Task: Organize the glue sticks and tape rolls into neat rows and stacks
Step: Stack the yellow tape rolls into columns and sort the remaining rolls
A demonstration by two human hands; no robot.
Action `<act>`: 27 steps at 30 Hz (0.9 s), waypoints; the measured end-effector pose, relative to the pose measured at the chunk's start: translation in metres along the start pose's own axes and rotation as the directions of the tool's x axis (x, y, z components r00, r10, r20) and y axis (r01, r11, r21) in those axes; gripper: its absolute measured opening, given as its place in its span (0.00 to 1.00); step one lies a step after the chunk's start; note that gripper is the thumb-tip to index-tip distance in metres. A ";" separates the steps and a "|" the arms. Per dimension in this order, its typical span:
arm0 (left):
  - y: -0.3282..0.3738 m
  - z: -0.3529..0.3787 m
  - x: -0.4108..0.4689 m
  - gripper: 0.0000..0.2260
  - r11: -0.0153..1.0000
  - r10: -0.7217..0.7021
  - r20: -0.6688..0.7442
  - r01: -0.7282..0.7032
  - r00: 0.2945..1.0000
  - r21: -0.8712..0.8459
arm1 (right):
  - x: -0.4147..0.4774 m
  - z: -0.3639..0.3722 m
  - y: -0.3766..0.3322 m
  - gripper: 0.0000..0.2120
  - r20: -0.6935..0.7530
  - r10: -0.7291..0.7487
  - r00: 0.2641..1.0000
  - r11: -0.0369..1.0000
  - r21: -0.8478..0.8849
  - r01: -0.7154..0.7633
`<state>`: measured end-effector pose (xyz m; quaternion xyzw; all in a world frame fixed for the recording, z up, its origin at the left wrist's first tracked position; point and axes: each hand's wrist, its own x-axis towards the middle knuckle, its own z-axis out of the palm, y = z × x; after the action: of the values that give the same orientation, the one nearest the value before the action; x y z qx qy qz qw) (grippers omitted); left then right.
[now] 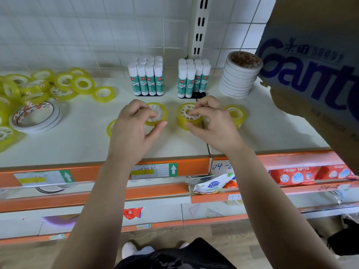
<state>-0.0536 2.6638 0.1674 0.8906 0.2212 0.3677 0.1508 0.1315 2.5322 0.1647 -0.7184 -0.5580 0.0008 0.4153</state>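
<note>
The left hand point(136, 118) is curled over a yellow tape roll point(158, 113), fingers on its top and thumb against its near edge, a narrow grip that holds the roll flat on the shelf point(81, 138). The right hand point(210, 118) grips a second yellow roll point(188, 115) the same way, fingertips at the hub and thumb on the near side.

Both rolls lie just in front of the glue sticks point(148, 79), side by side but apart. A third roll point(237, 113) lies in front of the sticks and to the right, beside the right hand. A fourth roll point(111, 128) peeks out on the left, half hidden by the left wrist. It looks like a front row being started.

The glue sticks stand upright in two tight blocks, which seem finished. Right of them a stack of white tape point(240, 76) rises neatly, close to a cardboard box point(310, 70).

Well left of the glue sticks, a heap of yellow rolls point(50, 84) lies jumbled, with some wide flat rolls point(37, 117) in front of it. I judge most of the tape work remains.
</note>
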 end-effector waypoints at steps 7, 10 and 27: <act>0.001 -0.001 -0.001 0.18 1.000 -0.006 0.005 0.006 1.000 -0.007 | 0.000 0.001 0.000 0.13 0.001 0.004 1.000 1.000 -0.001 -0.004; 0.001 -0.003 -0.002 0.18 1.000 -0.014 0.006 0.014 1.000 0.001 | -0.001 0.001 -0.001 0.13 0.001 0.005 1.000 1.000 0.002 -0.005; 0.001 -0.005 -0.004 0.18 1.000 -0.016 0.006 0.016 1.000 0.001 | -0.001 -0.003 -0.012 0.13 0.008 0.102 0.995 0.993 -0.063 -0.101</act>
<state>-0.0595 2.6610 0.1689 0.8899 0.2282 0.3638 0.1540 0.1227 2.5298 0.1735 -0.7585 -0.5228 0.0085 0.3891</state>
